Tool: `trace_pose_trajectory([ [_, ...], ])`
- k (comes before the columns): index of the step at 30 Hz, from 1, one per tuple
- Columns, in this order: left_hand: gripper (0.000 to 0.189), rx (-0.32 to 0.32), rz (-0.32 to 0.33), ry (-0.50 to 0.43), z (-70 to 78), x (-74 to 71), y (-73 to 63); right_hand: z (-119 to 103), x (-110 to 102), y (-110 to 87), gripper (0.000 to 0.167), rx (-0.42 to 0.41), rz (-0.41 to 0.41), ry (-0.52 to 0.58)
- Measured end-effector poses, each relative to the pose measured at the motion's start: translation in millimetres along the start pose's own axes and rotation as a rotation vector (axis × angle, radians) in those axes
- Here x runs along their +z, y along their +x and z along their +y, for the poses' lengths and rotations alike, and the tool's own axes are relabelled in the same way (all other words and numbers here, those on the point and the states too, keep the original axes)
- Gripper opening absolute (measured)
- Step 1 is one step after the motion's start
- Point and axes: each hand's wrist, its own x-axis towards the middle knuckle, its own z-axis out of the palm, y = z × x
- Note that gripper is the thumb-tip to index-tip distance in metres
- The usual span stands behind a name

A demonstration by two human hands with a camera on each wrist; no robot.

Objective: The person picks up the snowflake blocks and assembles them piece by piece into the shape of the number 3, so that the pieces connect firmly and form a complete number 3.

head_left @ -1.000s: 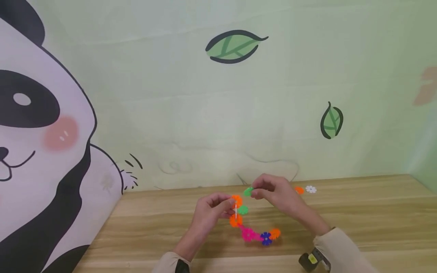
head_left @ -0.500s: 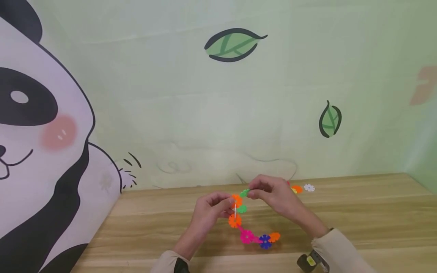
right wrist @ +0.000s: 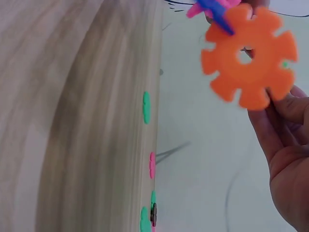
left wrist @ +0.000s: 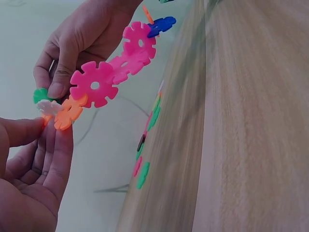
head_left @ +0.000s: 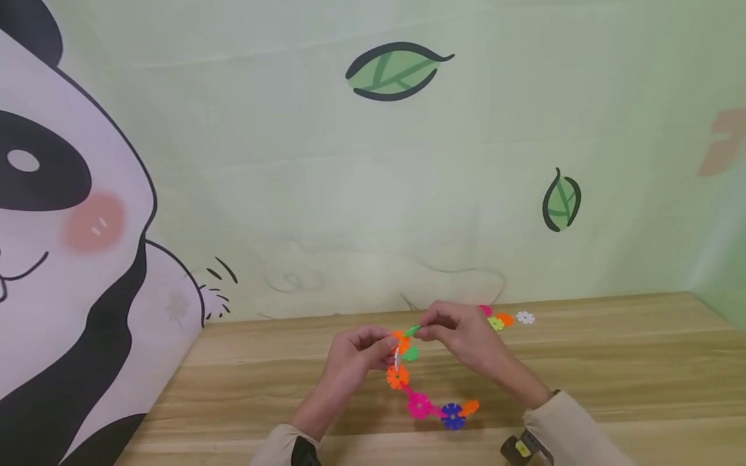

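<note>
My left hand (head_left: pixel 358 353) pinches an orange notched flower disc (head_left: pixel 401 342) at the upper end of a chain of interlocking plastic discs. From it hang a white disc (head_left: pixel 397 360), another orange disc (head_left: pixel 397 377), pink discs (head_left: pixel 419 406), a blue disc (head_left: pixel 453 417) and a last orange disc (right wrist: pixel 251 77), large and blurred in the right wrist view. My right hand (head_left: pixel 466 330) pinches a green disc (head_left: pixel 412 331) between thumb and fingertips, nearly edge-on, its rim at the upper orange disc. In the left wrist view, fingertips partly hide this joint.
Loose discs lie on the wooden table (head_left: pixel 262 375): a green one (head_left: pixel 410 353) behind the chain, and yellow (head_left: pixel 496 323), orange (head_left: pixel 506 320), pink (head_left: pixel 485 310) and white (head_left: pixel 526 318) ones toward the back right. A panda-printed backdrop (head_left: pixel 291 162) stands behind.
My right hand has brought the green disc left to the orange disc's edge, and the green disc has turned more edge-on. The left hand keeps its pinch. The head view has shifted slightly.
</note>
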Motion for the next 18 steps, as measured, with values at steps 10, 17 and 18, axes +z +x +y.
trace_pose_trajectory([
  [10,0.018,-0.02,-0.03,-0.015,0.9,-2.6,-0.1,2.5,4.8,-1.1,0.012,-0.011,0.022,0.01],
  [17,0.018,-0.034,-0.05,-0.015,0.0,-3.8,0.5,3.6,5.6,-0.9,0.014,-0.015,0.012,0.025],
  [18,0.018,-0.037,-0.053,-0.014,-0.1,-4.0,0.5,3.4,5.8,-0.9,0.014,-0.018,0.011,0.028],
])
